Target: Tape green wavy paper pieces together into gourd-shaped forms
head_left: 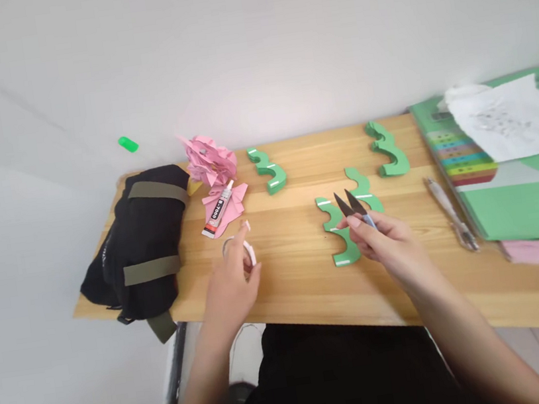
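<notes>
My left hand is closed around a roll of white tape, mostly hidden by the fingers, with a small white end at the index fingertip. In my right hand is a pair of thread snips, dark blades apart and pointing away from me. Just beneath the snips lie two wavy green pieces, one on the left and one behind it, with white strips across them. Farther back on the table are two more wavy green pieces, one at the left and one at the right.
On the wooden table, a glue tube lies on pink paper scraps beside crumpled pink paper. A black bag fills the left end. At right are a pen, green folder and white paper.
</notes>
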Demonstrator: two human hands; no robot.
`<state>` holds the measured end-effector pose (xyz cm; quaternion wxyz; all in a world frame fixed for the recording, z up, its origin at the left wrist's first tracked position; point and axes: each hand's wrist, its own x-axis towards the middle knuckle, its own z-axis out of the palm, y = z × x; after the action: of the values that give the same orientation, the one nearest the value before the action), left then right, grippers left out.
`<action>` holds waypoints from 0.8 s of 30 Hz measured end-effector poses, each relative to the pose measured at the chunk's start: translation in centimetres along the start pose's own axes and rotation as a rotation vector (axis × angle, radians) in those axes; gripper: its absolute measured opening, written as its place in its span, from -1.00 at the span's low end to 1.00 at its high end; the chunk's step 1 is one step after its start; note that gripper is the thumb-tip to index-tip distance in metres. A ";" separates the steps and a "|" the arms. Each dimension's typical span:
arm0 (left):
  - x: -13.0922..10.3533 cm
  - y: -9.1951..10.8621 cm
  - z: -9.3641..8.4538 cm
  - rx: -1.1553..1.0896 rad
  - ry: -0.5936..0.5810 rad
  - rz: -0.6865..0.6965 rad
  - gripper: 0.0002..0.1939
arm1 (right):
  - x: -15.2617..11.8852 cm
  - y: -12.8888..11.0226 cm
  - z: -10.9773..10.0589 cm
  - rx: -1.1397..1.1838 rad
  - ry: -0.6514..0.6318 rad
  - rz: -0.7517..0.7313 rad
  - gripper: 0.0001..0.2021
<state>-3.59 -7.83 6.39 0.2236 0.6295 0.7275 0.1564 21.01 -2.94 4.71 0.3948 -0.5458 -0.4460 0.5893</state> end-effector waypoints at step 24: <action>-0.8 6.2 2.1 -0.394 0.012 0.589 -0.59 | -3.5 -2.3 1.5 0.070 0.010 -0.097 -0.57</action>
<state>2.85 -7.69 7.91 0.2821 0.7560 0.4720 0.3552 19.81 -5.71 7.94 0.4438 -0.5124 -0.4490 0.5821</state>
